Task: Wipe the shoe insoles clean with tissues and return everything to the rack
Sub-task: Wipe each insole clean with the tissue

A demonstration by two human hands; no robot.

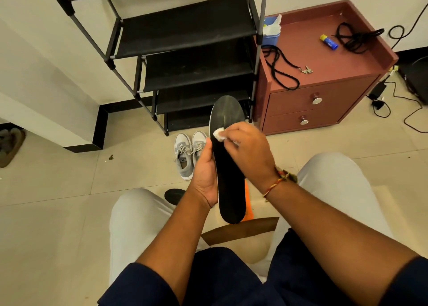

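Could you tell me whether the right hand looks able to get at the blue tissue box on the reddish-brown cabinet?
Probably yes, with a forward lean: the right hand is busy pressing a white tissue wad on the black insole, but nothing blocks the blue tissue box from above.

Worn: dark navy short sleeves (143,282), 6 o'clock. Pale grey trousers (333,180), 4 and 7 o'clock. Red-yellow thread band (274,183), tasselled knot, at wrist of right hand (245,148).
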